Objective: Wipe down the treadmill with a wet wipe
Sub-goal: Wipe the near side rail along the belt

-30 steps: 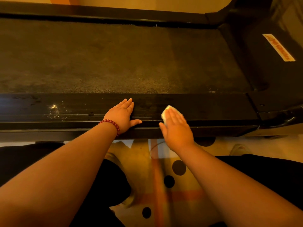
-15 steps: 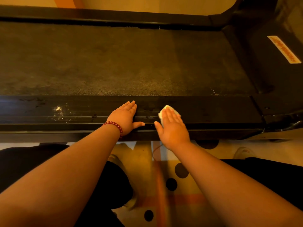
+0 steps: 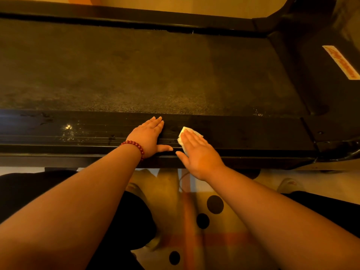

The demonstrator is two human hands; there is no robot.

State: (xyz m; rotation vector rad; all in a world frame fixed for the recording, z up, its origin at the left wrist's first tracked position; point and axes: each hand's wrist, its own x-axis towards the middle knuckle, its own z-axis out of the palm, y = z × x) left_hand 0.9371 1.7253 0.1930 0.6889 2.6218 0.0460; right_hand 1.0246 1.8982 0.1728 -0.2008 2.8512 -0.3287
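we see the treadmill (image 3: 292, 90) lying across the view, its dark belt (image 3: 136, 75) beyond the near side rail (image 3: 253, 133). below the rail is a floor mat (image 3: 229, 227) with black dots. our left hand (image 3: 148, 137) lies flat on the rail with fingers straight and together and thumb out to the side, holding nothing, in the same spot as a second ago. our right hand (image 3: 198, 152) is flat too, its straight fingers pressing the wet wipe (image 3: 191, 131) down on the rail. since the earlier frames it has slid the wipe leftward along the rail, so the two thumbs, well apart before, now nearly touch. the wipe's pale edge shows beyond the fingertips. a red bead bracelet (image 3: 136, 146) circles the left wrist.
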